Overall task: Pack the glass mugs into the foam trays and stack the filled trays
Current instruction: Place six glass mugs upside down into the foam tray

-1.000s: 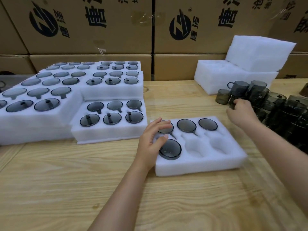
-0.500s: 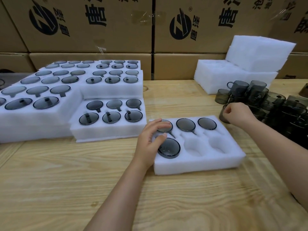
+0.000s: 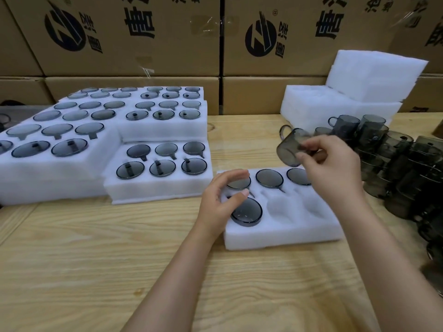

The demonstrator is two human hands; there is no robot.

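A white foam tray lies in front of me with mugs in its back row and front left pocket; two front pockets are bare. My left hand rests on the tray's left end, fingers curved over the front left mug and touching the foam. My right hand holds a smoky glass mug tilted on its side in the air above the tray's back right. A pile of loose glass mugs lies at the right.
Filled foam trays stand stacked at the left and back left. Bare foam trays are piled at the back right. Cardboard boxes wall off the far side of the wooden table.
My right hand has lifted a mug out of the pile and carried it left, over the tray. My left hand has stayed on the tray's left end.
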